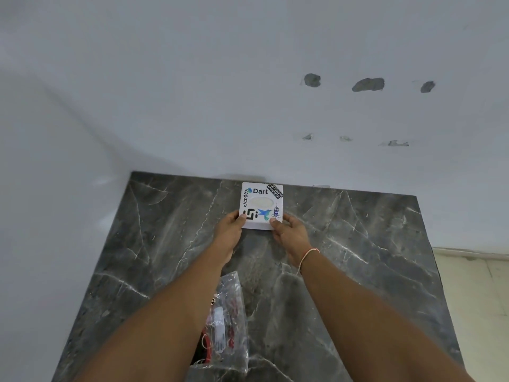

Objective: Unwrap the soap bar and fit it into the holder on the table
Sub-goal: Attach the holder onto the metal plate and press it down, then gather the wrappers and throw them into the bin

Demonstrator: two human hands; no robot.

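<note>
Item: white sticker-covered holder (261, 205), set at the far edge of the grey marble counter (358, 244), pale oval soap bar (260, 202) seated in its recess. It is pinched at its 2 near corners by the left hand (230, 226) and right hand (289, 228). Empty clear wrapper (228, 321) lies nearer. Step judged: final seating; release is called for next.

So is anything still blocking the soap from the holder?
Nothing visible: the pale oval soap already sits in the white holder, which the left hand and right hand grip. The wrapper lies nearer, apart.

wrapper (224, 321) partly behind arm, contents unclear
</note>
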